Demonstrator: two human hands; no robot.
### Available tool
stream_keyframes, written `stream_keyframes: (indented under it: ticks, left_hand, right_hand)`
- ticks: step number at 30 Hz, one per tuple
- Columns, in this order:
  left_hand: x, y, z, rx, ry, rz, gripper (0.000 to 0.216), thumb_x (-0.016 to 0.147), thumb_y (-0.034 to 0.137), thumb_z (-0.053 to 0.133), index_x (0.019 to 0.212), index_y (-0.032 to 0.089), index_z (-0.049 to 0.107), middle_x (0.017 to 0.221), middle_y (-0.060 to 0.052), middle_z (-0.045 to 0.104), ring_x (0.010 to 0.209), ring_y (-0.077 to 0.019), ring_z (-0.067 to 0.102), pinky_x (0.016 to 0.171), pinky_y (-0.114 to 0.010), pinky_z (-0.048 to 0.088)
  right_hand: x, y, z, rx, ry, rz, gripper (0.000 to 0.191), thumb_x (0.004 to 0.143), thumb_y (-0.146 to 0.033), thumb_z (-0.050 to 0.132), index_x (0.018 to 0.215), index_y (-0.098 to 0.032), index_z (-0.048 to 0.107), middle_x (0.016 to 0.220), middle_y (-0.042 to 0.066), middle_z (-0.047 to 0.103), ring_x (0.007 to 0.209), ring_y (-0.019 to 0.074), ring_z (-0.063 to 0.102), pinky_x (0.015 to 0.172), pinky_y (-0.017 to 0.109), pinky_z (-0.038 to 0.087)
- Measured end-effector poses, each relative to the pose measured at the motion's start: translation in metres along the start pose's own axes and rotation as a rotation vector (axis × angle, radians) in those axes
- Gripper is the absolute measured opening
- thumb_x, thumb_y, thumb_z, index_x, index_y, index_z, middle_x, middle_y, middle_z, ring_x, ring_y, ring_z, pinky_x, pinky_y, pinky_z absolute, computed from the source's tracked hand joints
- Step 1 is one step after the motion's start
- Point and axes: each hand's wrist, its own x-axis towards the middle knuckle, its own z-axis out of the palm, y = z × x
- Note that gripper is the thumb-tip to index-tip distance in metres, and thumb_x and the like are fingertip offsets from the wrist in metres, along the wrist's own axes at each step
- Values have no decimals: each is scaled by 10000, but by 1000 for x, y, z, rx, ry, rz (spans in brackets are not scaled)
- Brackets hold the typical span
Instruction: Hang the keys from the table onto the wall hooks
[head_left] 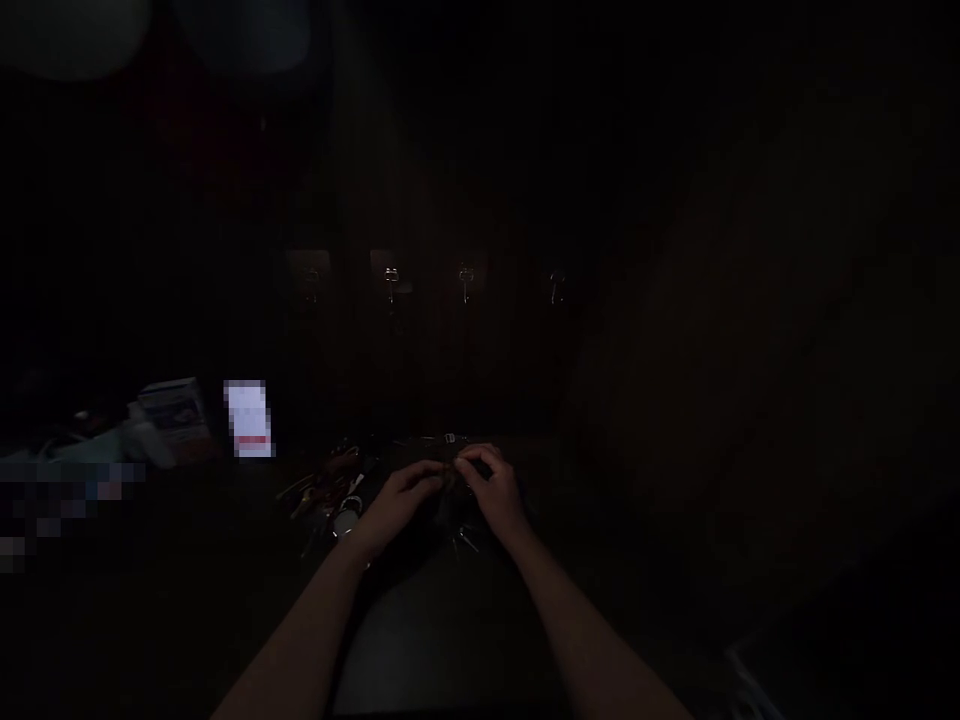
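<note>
In very dim light, my left hand (401,497) and my right hand (495,487) are close together over a dark surface. Thumb and fingers of each are drawn together in a pinch, with the fingertips almost meeting. Whatever lies between them is too dark to make out. Just below the fingertips are a few thin, shiny pieces (466,541). A small pale metal piece, like a buckle (450,438), sits just beyond the hands. Beside my left wrist is a round, light-faced object (346,521) with a shiny rim.
Left of my hands lies a jumbled heap of thin coloured items (326,487). A bright, blurred-out screen (250,418) and a box (178,415) stand farther left, near pale crumpled material (90,445). Several shiny metal fittings (391,275) form a row at the back.
</note>
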Motion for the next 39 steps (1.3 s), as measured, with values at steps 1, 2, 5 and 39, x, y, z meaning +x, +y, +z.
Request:
stream_keyframes:
  ticks: [1,2,5,39]
  left_hand:
    - [-1,2,0,-29,-3,-17,265,747,301,567,975,200,658,969,-16,674,938,-185,578,854,-282,414]
    - [-2,3,1,-52,-5,-29,273,736,311,589,977,200,651,938,-14,671,902,-176,582,831,-277,420]
    - [-1,2,1,-90,18,-40,292,696,315,644,963,198,635,854,-5,659,814,-154,584,771,-269,434]
    - [10,-22,-10,-625,-79,-136,392,690,302,716,1048,166,635,1077,-97,641,918,-187,620,883,-355,452]
  right_hand:
    - [0,0,0,7,1,5,121,756,-286,583,658,-216,596,743,5,612,831,181,548,814,321,379]
    - [1,0,0,12,-1,8,123,754,-288,582,656,-216,596,736,4,613,830,182,548,815,322,376]
    - [1,0,1,24,-5,29,118,742,-297,585,659,-215,605,737,7,620,829,185,549,807,317,376]
    - [2,-3,8,546,-136,488,300,636,-434,704,755,-172,622,574,-16,624,511,110,560,526,231,407]
